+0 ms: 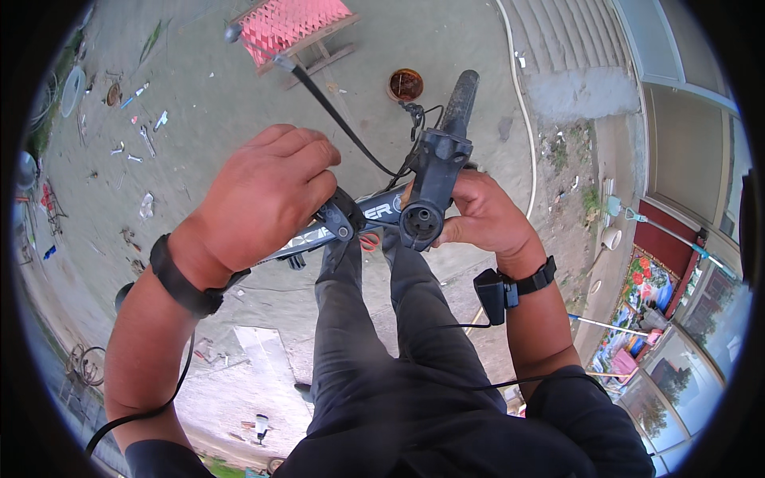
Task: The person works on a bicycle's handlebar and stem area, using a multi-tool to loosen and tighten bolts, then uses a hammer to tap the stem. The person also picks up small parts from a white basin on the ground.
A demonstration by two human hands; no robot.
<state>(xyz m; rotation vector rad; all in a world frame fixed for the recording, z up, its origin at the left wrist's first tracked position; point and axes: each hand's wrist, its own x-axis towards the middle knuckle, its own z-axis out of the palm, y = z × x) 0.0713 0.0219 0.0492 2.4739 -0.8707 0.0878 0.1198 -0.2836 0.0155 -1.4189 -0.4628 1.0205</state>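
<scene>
Bike frame (382,209) sits just above the legs, right hand (494,213) curled round its black stem (437,171), left hand (267,195) bunched at the black clamp (343,215), can't tell if it's pinching. A black rod-like piece (335,115) cuts across the pink-topped stool (295,28); rusty bowl (405,84), pale hose (522,103) and wrench (147,141) lie beyond.

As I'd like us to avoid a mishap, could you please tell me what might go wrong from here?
The right hand is at the black handlebar stem, so it might get pinched if that part turned. The thin black cables beside the stem could snag or kink. The wrenches lying on the ground to the left might trip anyone stepping there.
</scene>
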